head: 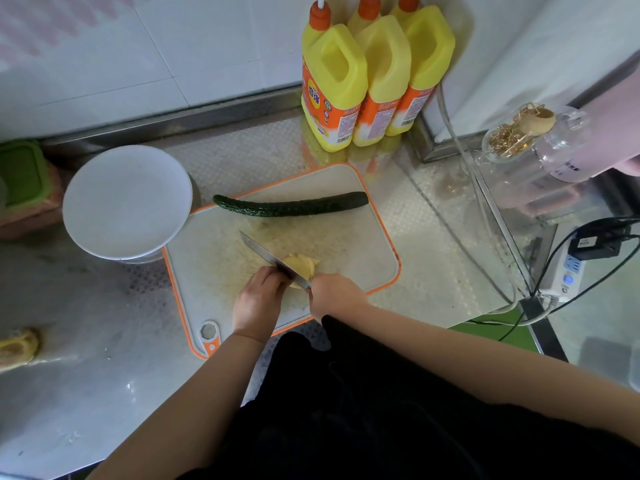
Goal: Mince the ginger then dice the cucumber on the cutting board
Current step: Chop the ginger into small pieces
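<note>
A pale yellow piece of ginger [302, 264] lies near the front of the white cutting board [346, 244] with its orange rim. My left hand [258, 299] has its fingers curled on the ginger's left side, holding it down. My right hand [334, 295] grips the handle of a knife [268, 255], whose blade runs up and to the left across the ginger. A whole dark green cucumber [291, 205] lies along the board's far edge, untouched.
A white round plate [127, 201] stands left of the board, overlapping its corner. Three yellow bottles [367, 74] stand at the back. A glass jar [530, 140], cables and a power strip [568, 271] are on the right. A green-lidded box [20, 174] sits far left.
</note>
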`<action>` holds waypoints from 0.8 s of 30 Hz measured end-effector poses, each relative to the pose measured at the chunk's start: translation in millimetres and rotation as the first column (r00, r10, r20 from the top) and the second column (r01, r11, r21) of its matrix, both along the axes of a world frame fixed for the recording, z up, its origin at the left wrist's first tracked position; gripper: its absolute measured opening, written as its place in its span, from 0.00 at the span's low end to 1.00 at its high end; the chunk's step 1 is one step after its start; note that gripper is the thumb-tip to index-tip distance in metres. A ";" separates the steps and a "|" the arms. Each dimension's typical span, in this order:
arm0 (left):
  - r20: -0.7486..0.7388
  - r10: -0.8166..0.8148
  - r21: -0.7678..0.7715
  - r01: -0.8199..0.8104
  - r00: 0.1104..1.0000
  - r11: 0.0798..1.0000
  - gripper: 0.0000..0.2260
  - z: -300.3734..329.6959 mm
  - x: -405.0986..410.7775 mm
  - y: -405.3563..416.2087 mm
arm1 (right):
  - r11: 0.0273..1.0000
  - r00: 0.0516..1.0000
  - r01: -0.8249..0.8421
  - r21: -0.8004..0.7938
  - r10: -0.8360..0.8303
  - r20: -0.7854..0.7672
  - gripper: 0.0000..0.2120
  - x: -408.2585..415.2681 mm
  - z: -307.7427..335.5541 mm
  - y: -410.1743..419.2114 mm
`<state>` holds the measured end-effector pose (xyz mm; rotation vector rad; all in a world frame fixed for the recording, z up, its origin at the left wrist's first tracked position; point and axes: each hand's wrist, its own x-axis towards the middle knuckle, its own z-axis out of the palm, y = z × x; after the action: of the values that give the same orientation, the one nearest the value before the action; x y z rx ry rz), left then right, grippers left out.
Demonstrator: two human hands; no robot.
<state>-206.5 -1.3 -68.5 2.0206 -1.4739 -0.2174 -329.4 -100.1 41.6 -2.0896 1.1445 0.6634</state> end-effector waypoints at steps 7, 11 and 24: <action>-0.001 0.015 -0.016 -0.015 1.000 1.000 0.10 1.2 -1.7 1.7 | 1.000 1.000 0.021 0.020 -0.021 0.013 0.10 6.5 -7.8 3.1; -0.026 0.013 -0.005 -0.014 1.000 1.000 0.11 2.6 -3.1 2.4 | 0.999 0.999 0.044 0.015 -0.044 0.008 0.10 8.8 -18.8 6.2; 0.051 -0.040 0.053 0.037 0.998 0.998 0.10 -2.5 0.2 1.0 | 0.998 0.995 0.051 0.036 -0.054 0.079 0.16 3.8 -28.7 -4.5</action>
<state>-206.3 -0.3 -71.0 2.0545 -1.5555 -0.2224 -325.7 -104.6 12.9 -2.0316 1.1321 0.5660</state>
